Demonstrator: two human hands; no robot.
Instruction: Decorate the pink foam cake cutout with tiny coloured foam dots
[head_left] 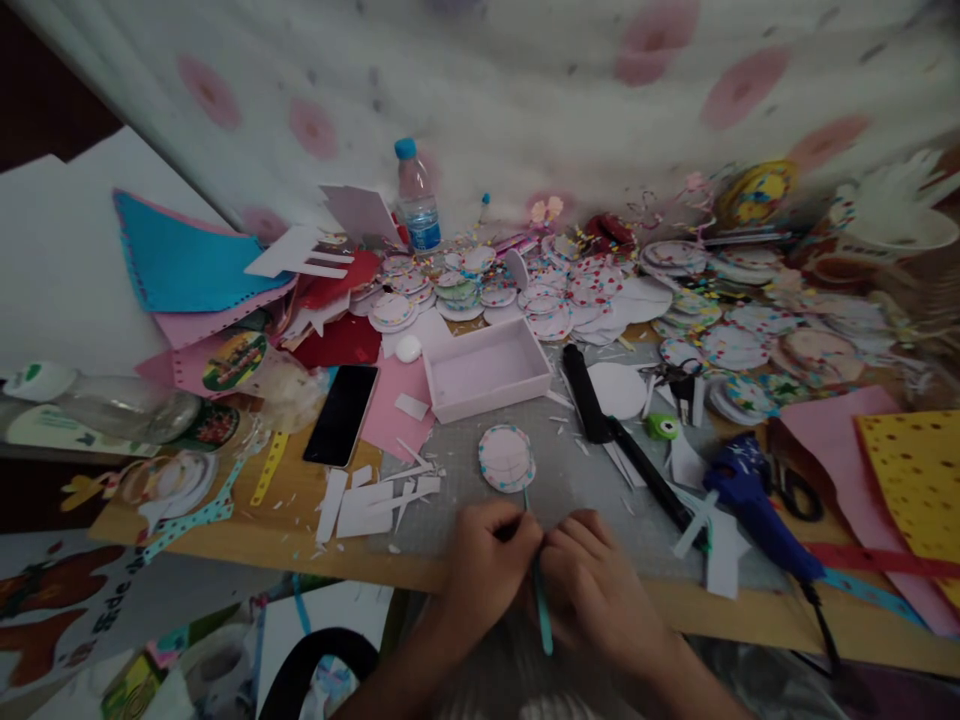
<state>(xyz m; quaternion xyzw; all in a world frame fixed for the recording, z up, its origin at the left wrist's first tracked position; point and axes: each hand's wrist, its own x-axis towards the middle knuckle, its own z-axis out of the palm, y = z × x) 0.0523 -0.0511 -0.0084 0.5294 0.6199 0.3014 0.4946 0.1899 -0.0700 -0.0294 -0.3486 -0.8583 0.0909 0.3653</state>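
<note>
My left hand [491, 562] and my right hand [592, 580] meet at the near edge of a grey cutting mat [570, 480]. Both pinch a thin teal paper strip [541, 605] that runs down between them towards me. The strip's upper end reaches a round white disc with a dotted rim [507, 458], which lies flat on the mat just beyond my fingers. A shallow pink box [487, 372] stands empty behind the disc.
A black phone [342, 414] lies left of the mat beside white paper scraps [367, 505]. A black tool [600, 415], a green punch [663, 427] and a blue glue gun [754, 505] lie to the right. Several decorated discs [562, 290] and a water bottle [417, 198] crowd the back.
</note>
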